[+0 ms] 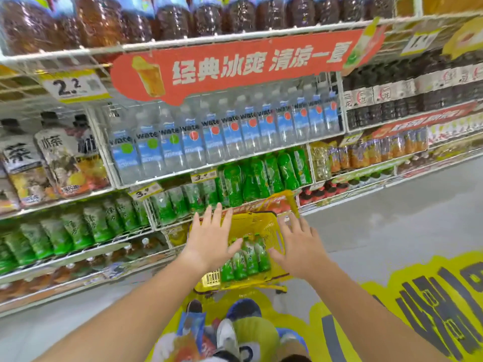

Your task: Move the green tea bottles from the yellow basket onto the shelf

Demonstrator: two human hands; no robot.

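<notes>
A yellow plastic basket (261,223) stands on the floor in front of the shelves, with several green tea bottles (247,257) lying in it. My left hand (209,239) hovers over the basket's left side, fingers spread, holding nothing. Over the right side my right hand (300,244) is spread the same way, empty. Just behind the basket runs the white wire shelf (154,226), where more green tea bottles (175,205) stand in a row.
Water bottles (209,137) fill the shelf above, dark drinks the top one. A red banner (235,66) hangs in front. Grey floor with a yellow sticker (418,296) spreads right. My shoes (227,333) are below.
</notes>
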